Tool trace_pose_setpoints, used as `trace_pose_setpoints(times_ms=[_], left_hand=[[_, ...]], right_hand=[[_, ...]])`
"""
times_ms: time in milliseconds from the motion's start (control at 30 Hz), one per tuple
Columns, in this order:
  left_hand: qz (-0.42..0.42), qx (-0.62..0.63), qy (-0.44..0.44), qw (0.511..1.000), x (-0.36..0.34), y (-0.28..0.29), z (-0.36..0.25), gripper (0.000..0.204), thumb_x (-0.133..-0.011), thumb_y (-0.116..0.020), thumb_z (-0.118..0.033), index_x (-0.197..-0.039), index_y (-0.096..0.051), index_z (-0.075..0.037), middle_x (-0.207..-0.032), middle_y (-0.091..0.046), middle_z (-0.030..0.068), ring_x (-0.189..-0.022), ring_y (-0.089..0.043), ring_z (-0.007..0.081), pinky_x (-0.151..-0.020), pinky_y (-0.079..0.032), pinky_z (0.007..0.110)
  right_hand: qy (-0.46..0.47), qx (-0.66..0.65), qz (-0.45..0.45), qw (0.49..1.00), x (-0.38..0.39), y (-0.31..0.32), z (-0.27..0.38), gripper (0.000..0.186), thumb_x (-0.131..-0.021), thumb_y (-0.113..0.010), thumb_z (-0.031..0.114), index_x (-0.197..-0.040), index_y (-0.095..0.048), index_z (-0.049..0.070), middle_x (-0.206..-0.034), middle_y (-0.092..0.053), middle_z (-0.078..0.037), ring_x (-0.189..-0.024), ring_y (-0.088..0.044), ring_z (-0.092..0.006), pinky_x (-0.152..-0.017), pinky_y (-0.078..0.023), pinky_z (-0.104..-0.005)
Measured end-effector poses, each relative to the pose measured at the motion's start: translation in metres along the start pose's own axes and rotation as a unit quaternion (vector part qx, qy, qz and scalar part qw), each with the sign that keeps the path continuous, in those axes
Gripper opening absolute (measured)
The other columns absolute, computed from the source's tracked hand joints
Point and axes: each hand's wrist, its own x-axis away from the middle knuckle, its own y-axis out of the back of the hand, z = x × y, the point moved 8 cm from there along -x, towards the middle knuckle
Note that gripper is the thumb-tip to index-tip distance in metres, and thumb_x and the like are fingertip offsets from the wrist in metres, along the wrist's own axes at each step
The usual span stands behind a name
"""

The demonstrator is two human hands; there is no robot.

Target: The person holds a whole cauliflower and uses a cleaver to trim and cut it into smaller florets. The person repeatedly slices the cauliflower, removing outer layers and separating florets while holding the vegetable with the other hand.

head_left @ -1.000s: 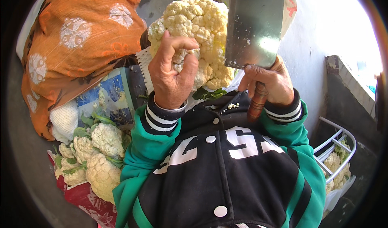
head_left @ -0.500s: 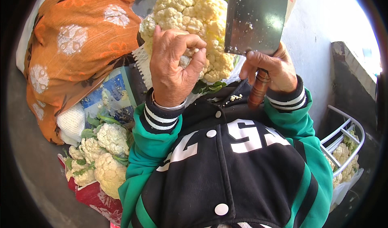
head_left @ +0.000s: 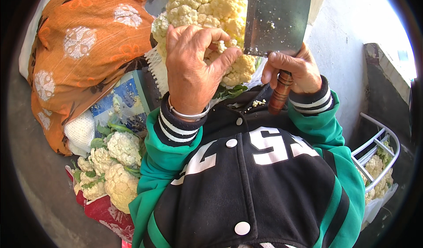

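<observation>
A large cream-coloured cauliflower (head_left: 202, 10) with a few green leaves under it is in front of me at the top of the view. My left hand (head_left: 194, 67) rests against its near side, fingers curled. Its thumb and forefinger close round a small bumpy part of the head; the other fingertips are partly hidden. In my right hand (head_left: 297, 69) is a cleaver (head_left: 280, 19), gripped where the brown wooden handle meets the broad blade. The blade stands upright just right of the cauliflower, with white crumbs stuck to it. I cannot tell whether its edge touches the head.
Several cauliflowers (head_left: 121, 186) lie at my left on a red bag (head_left: 103, 215). Behind them are a blue printed sheet (head_left: 125, 100) and a large bundle in orange cloth (head_left: 88, 41). At right, a white rack (head_left: 383, 129) stands by more cauliflower (head_left: 376, 169). Crumbs (head_left: 257, 103) lie on my jacket.
My left thumb and forefinger have parted from their tight pinch and moved right, over the cauliflower's florets. The cleaver has shifted slightly up and stays in my right hand.
</observation>
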Motion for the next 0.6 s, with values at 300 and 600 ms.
trace_pose_setpoints(times_ms=[300, 600], left_hand=[[0.010, -0.013, -0.023, 1.000, -0.0001, -0.0031, -0.0020, 0.016, -0.080, -0.075, -0.010, -0.090, -0.062, -0.011, -0.083, -0.057, 0.0045, -0.090, -0.054, 0.0264, -0.096, -0.035, 0.046], [0.016, -0.036, -0.051, 0.998, 0.0020, -0.0067, 0.0000, 0.013, -0.086, -0.070, -0.014, -0.095, -0.061, -0.012, -0.091, -0.056, 0.0057, -0.099, -0.052, 0.0300, -0.102, -0.031, 0.051]], right_hand=[[0.018, -0.028, 0.003, 0.999, -0.0014, 0.0032, -0.0017, 0.012, -0.092, -0.067, 0.011, -0.097, -0.062, 0.001, -0.071, -0.070, -0.015, -0.060, -0.069, -0.0205, -0.050, -0.053, -0.0275], [0.015, -0.037, 0.002, 0.999, -0.0015, 0.0045, -0.0038, 0.011, -0.092, -0.067, 0.011, -0.097, -0.063, 0.002, -0.071, -0.070, -0.015, -0.060, -0.070, -0.0211, -0.050, -0.053, -0.0281]])
